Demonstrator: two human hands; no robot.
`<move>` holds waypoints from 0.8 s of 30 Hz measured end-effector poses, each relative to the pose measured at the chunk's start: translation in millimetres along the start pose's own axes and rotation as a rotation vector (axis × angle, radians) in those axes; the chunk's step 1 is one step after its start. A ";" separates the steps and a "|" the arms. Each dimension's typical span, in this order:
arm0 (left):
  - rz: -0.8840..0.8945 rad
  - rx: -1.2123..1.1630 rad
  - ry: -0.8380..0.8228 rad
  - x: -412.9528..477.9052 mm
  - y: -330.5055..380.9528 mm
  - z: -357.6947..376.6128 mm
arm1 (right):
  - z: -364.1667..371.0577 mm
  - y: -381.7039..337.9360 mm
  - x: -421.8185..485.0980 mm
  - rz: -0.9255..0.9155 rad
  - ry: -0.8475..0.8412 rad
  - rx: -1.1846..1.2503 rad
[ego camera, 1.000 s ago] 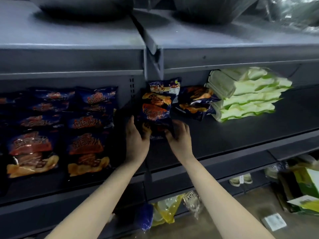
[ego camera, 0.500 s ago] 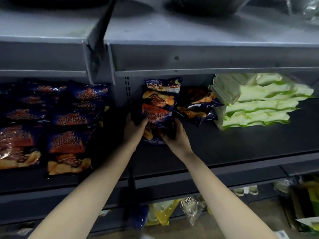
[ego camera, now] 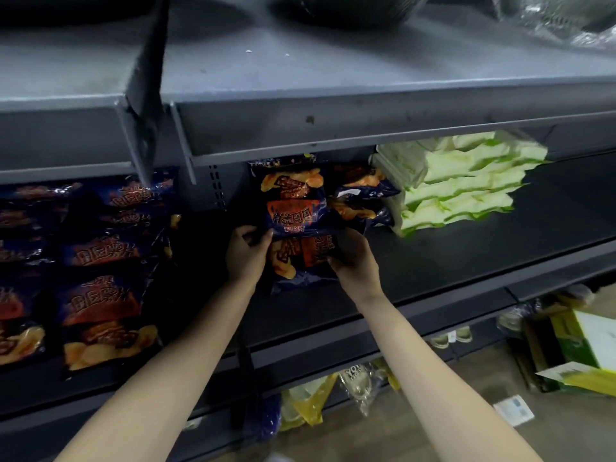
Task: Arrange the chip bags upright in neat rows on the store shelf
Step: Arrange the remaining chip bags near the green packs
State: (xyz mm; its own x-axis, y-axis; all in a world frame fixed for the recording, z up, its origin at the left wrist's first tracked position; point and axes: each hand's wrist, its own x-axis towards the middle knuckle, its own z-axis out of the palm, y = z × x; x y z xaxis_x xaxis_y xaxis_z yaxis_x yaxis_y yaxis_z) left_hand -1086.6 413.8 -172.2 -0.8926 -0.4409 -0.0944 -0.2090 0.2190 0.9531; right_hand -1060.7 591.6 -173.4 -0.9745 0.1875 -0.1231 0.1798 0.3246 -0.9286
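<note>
A dark blue chip bag [ego camera: 300,258] with orange print lies at the front of a short row on the grey shelf [ego camera: 466,261]. My left hand [ego camera: 245,253] grips its left edge and my right hand [ego camera: 355,261] grips its right edge. Right behind it stands another blue chip bag [ego camera: 291,195], upright, its top under the upper shelf. Two more blue bags [ego camera: 361,198] lie stacked flat to its right. On the left shelf section, several blue chip bags [ego camera: 100,261] lean back in rows.
A stack of pale green and white packs [ego camera: 456,181] lies to the right of the blue bags. The upper shelf [ego camera: 333,95] overhangs close above. On the floor below are yellow bags [ego camera: 306,405] and a green and white carton [ego camera: 590,341].
The view has shifted, so the shelf sits lower and further right. Both hands stay on the sides of the front bag, which now lies lower and more tilted in front of the standing bag.
</note>
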 end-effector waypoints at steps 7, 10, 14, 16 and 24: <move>-0.017 -0.108 -0.107 4.2 -6.1 -22.0 | 5.8 -11.2 -27.9 -0.006 0.141 0.068; -0.018 -0.103 -0.159 -2.5 -12.8 -25.1 | 3.6 -11.3 -39.4 0.051 0.155 0.019; 0.020 -0.063 -0.193 -5.1 -14.6 -34.0 | 0.1 -13.2 -46.2 0.025 0.134 -0.024; 0.075 0.002 -0.173 -3.0 -11.7 -36.5 | 0.2 -15.9 -51.5 -0.024 0.119 -0.014; 0.212 0.056 -0.180 -10.3 -10.1 -42.3 | -9.1 -21.7 -66.9 -0.272 0.029 0.085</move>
State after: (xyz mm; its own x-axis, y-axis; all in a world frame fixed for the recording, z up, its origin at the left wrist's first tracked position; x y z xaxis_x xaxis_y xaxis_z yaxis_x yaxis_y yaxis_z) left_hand -1058.5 379.3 -168.6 -0.9743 -0.2196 0.0506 -0.0278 0.3398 0.9401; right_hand -998.1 580.4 -141.7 -0.9808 0.1313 0.1440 -0.1013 0.2878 -0.9523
